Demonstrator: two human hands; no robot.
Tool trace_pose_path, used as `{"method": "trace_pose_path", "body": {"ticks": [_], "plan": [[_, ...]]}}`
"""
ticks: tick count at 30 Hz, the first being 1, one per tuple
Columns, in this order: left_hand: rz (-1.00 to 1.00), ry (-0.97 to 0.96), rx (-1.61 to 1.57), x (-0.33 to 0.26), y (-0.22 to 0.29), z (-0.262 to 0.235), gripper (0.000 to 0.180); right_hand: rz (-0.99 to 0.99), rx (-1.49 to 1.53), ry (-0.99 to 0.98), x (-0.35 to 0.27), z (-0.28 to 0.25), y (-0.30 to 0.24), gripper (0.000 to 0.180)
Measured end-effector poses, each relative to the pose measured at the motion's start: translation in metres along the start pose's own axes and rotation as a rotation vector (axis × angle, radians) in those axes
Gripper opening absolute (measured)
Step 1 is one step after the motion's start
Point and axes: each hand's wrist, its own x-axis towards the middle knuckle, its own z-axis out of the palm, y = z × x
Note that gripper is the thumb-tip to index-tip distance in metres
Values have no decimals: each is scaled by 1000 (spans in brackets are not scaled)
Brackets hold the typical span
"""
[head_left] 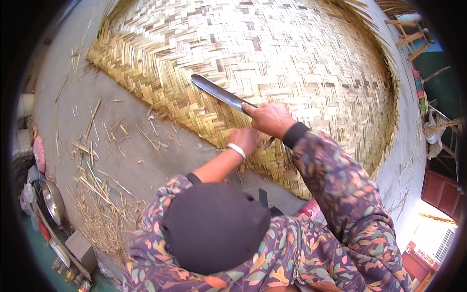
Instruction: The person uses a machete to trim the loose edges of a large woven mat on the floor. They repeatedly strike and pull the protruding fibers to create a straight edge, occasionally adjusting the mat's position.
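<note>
A large woven mat [311, 82] of pale, flat plant strips covers the floor ahead of me, its near edge running diagonally. My right hand [273, 118] is closed around a long knife [219, 92] with a dark, slightly curved blade. The rounded tip points up and left over the mat; a thin curved end shows below the hand. Beside it, at the mat's near edge, is my left hand [245, 140], with a white bangle [236, 151] on the wrist. Its fingers are blurred and partly hidden by the right hand, so their grip is unclear.
Loose straw and cut strips [102, 204] litter the grey floor [121, 131] on the left. A metal bowl [52, 202] stands at the far left. Wooden frames [411, 36] are at the upper right. A dark cap [214, 228] hides the lower centre.
</note>
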Motion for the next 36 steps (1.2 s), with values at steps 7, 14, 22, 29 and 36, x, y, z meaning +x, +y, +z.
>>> {"method": "trace_pose_path", "body": {"ticks": [7,14,22,29,36], "plan": [[257,359,-81,24,-47,-14,30,-180,28,627,89,-24,-29,59],[271,200,-94,88,-22,0,30,115,155,146,115,-48,62,47],[125,141,-38,136,88,24,37,360,87,453,-76,-93,248,55],[191,184,-75,123,219,106,37,757,-26,305,-459,-15,380,63],[246,-236,-282,107,337,120,29,1394,212,178,-755,96,399,61]]}}
